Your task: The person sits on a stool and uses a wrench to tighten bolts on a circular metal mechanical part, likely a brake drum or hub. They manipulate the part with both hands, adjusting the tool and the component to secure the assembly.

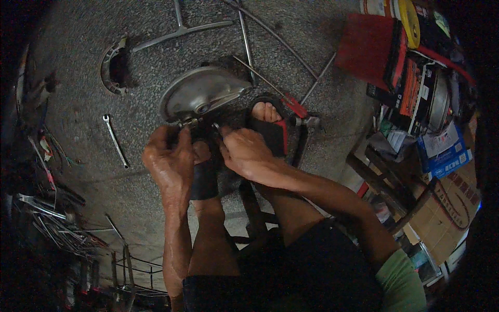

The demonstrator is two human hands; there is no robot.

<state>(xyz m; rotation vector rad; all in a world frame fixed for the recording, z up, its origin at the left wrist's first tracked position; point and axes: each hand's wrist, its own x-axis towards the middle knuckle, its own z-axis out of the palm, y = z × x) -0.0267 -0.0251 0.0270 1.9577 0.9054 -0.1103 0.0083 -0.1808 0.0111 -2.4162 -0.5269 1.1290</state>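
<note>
A small metal part (190, 124) is held in a narrow grip between the thumb and fingers of the left hand (167, 156), close to the near rim of a dished silver plate (205, 93). The right hand (247, 151) is curled just beside it; something small and metallic is shown at its fingertips, but whether it is gripped cannot be told. The plate is rested on the speckled floor (140, 99) beyond the hands.

The work is judged to be partway along: a curved shoe (108, 67) lies separate from the plate, and the small part is not visibly fastened to it, so joining appears to be left undone. A wrench (115, 140), a red-handled screwdriver (295, 105) and a T-shaped bar (182, 32) are laid around, all unheld.

Farther right, a red box (366, 49), a blue-and-white box (442, 156) and a brown carton (442, 223) are crowded together; their contents cannot be made out.
</note>
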